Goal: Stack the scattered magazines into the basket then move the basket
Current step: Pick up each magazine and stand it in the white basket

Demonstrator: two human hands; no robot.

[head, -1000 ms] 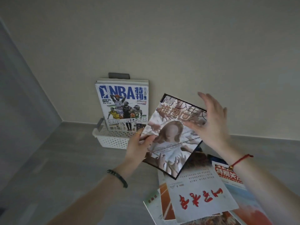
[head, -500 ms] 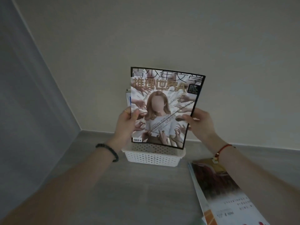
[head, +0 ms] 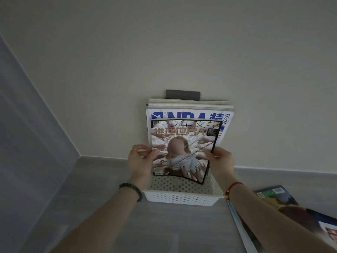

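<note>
I hold a magazine with a woman and chains on its cover (head: 184, 148) upright between both hands, its lower edge inside the white perforated basket (head: 182, 199). My left hand (head: 139, 161) grips its left edge and my right hand (head: 221, 162) grips its right edge. Behind it in the basket stands an NBA magazine (head: 189, 115) with several more stacked behind, leaning on the wall. Loose magazines (head: 277, 203) lie on the floor at the right, partly hidden by my right forearm.
The basket sits on a grey floor against a cream wall, near the corner with a grey wall (head: 27, 143) at the left. A dark grey block (head: 182, 94) shows above the stacked magazines.
I lifted the magazine from the floor pile, turned it upright with both hands, and lowered it into the basket in front of the NBA magazine. The view shifted toward the basket.
</note>
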